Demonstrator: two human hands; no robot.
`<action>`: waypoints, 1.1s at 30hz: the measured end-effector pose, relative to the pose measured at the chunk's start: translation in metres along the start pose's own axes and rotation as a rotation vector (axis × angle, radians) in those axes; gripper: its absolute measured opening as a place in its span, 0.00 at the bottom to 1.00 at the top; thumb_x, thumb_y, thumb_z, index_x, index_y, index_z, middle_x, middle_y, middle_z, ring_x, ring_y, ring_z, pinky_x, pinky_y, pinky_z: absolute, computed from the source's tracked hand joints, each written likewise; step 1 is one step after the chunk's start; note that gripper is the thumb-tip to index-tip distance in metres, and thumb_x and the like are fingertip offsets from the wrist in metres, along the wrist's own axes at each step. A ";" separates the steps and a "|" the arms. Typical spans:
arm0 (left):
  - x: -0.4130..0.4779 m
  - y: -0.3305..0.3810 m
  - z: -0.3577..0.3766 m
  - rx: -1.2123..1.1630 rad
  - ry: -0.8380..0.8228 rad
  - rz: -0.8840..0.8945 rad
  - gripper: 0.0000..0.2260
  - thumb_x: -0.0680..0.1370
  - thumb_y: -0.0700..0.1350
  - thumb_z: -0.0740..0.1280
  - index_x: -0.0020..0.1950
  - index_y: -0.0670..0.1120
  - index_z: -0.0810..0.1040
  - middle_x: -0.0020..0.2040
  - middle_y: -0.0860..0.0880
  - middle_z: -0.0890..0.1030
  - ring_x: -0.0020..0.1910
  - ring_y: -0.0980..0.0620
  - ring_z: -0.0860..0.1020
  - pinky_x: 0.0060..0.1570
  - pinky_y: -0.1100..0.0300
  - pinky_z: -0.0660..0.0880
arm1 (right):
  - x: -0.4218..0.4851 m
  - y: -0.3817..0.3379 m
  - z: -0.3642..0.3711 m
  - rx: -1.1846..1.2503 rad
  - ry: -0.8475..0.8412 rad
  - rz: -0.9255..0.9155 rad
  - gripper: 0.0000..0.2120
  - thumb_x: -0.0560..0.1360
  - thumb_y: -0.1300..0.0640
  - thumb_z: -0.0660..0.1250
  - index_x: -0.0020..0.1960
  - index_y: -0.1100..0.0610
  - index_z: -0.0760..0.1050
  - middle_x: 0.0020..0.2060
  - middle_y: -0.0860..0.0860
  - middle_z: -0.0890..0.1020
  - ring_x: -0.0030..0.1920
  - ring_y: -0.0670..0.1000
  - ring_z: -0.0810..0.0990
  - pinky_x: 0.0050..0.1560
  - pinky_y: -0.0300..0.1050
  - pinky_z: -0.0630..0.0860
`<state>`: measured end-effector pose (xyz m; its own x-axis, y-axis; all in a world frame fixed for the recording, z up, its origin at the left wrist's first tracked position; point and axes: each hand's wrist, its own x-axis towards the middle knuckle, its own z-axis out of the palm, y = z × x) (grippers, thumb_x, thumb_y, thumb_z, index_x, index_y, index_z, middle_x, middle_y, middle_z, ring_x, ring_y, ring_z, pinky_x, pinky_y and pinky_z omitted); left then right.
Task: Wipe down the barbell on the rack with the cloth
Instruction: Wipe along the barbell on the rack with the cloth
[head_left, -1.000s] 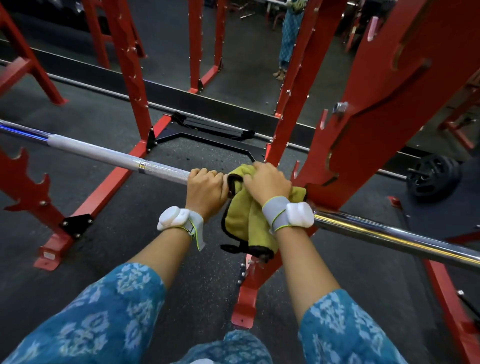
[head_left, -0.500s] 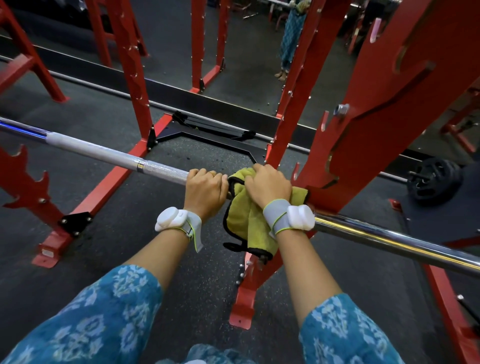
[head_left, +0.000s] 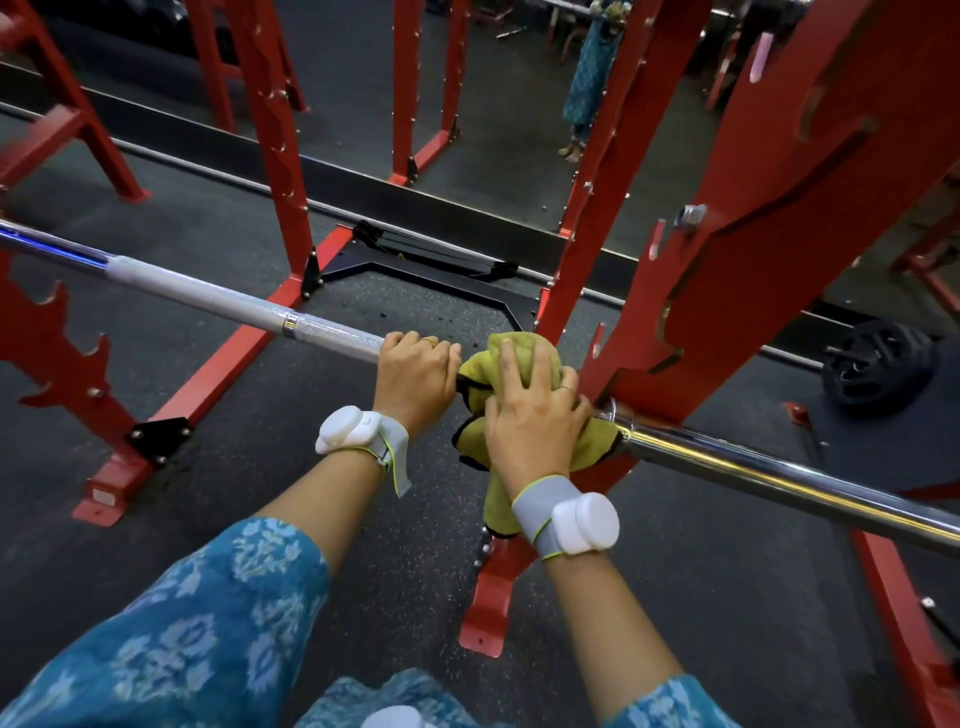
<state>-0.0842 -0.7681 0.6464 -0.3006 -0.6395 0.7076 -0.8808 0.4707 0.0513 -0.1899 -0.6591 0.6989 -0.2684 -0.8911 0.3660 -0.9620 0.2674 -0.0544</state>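
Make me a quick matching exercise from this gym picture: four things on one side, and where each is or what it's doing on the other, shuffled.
1 left hand
2 right hand
3 cloth
4 weight plate

A on the floor, far right
B yellow-green, draped over the barbell
C grips the bare barbell
D lies on the cloth

Pairs: 1-C, 2-D, 3-B, 4-A.
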 end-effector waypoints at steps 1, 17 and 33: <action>0.000 0.000 0.000 -0.003 0.000 0.002 0.19 0.78 0.46 0.55 0.30 0.45 0.76 0.29 0.46 0.78 0.29 0.44 0.73 0.41 0.52 0.62 | -0.002 0.005 0.000 -0.005 -0.002 -0.020 0.30 0.62 0.54 0.74 0.65 0.50 0.74 0.60 0.57 0.76 0.51 0.64 0.76 0.45 0.58 0.75; 0.001 0.001 -0.003 -0.012 -0.021 -0.004 0.19 0.77 0.46 0.55 0.30 0.44 0.76 0.29 0.45 0.78 0.29 0.44 0.74 0.41 0.52 0.62 | -0.023 -0.008 -0.008 -0.072 0.003 -0.085 0.21 0.66 0.60 0.63 0.56 0.49 0.81 0.56 0.58 0.80 0.50 0.66 0.79 0.37 0.55 0.76; 0.001 0.001 -0.001 0.004 -0.053 -0.018 0.19 0.78 0.46 0.55 0.30 0.45 0.75 0.29 0.45 0.78 0.29 0.44 0.74 0.41 0.52 0.62 | -0.024 -0.010 -0.018 -0.155 -0.019 -0.074 0.24 0.66 0.58 0.51 0.52 0.48 0.81 0.55 0.52 0.79 0.50 0.63 0.77 0.37 0.52 0.74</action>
<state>-0.0852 -0.7675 0.6478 -0.3040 -0.6793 0.6679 -0.8874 0.4569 0.0607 -0.1733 -0.6340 0.7070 -0.1996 -0.9168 0.3459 -0.9604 0.2532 0.1167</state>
